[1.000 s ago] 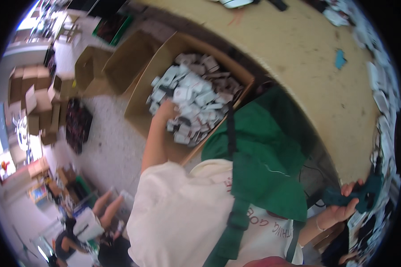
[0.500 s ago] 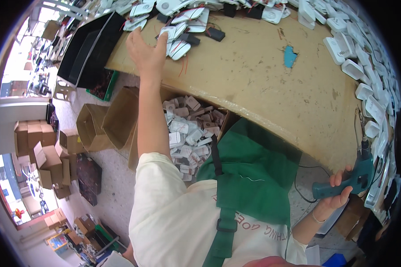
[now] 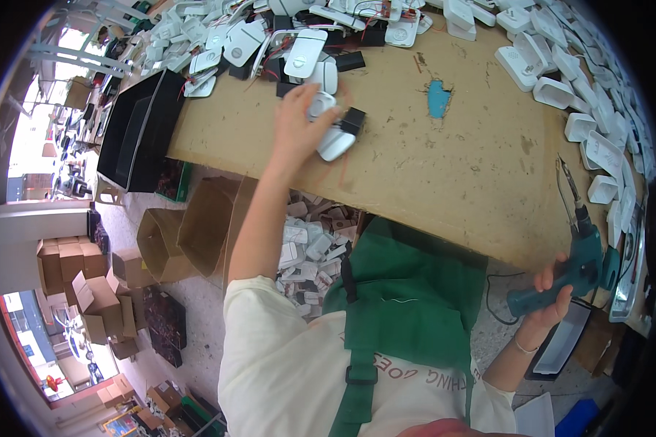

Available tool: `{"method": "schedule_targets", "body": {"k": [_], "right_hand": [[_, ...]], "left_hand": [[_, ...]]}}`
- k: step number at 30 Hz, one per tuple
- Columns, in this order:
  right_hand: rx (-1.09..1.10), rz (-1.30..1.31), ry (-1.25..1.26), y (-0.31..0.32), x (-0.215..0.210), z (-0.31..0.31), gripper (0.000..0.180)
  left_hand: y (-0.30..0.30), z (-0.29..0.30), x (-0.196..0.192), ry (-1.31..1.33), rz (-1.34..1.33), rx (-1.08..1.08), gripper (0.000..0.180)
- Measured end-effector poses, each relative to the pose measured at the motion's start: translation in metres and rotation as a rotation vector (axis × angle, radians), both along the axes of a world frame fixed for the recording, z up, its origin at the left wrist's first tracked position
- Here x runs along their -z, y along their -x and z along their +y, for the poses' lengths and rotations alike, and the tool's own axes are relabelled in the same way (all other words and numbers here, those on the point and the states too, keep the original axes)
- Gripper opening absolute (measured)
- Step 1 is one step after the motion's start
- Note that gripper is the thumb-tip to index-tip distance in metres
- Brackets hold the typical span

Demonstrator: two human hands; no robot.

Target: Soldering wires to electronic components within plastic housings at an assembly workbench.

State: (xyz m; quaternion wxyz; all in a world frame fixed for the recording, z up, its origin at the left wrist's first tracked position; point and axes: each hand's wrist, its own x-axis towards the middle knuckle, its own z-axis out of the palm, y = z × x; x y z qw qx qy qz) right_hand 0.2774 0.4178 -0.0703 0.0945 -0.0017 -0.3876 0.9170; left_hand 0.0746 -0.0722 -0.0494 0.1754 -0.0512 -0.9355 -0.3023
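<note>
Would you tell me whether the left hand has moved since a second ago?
Yes. The left hand rose from the cardboard box of white parts below the workbench onto the benchtop, now on a white part.

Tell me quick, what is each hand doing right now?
Left hand: closed on a white plastic part on the workbench.
Right hand: closed around the handle of a teal soldering gun, tip pointing up.

**An electronics assembly workshop**

You're standing at a worn fibreboard workbench [image 3: 481, 167] crowded with white plastic device housings [image 3: 554, 91], some trailing red wires. A cardboard box of the same parts [image 3: 310, 251] sits under the bench (more cartons [image 3: 73, 269] are stacked across the concrete floor). You wear a green apron [image 3: 408, 306] and hold a teal soldering gun [image 3: 572, 266].
</note>
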Motion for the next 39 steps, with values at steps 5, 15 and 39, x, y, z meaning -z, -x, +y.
{"method": "schedule_targets", "body": {"k": [5,15,39], "right_hand": [[-0.055,0.049,0.018,0.006,0.001,-0.003,0.068],[0.07,0.065,0.147,0.02,0.009,0.001,0.069],[0.164,0.238,0.508,0.023,-0.004,-0.007,0.055]], "left_hand": [[-0.007,0.06,-0.03,0.074,-0.116,0.055,0.056],[0.102,0.161,-0.124,-0.067,-0.073,0.606,0.065],[0.232,0.499,-0.087,0.381,-0.535,1.156,0.066]]}}
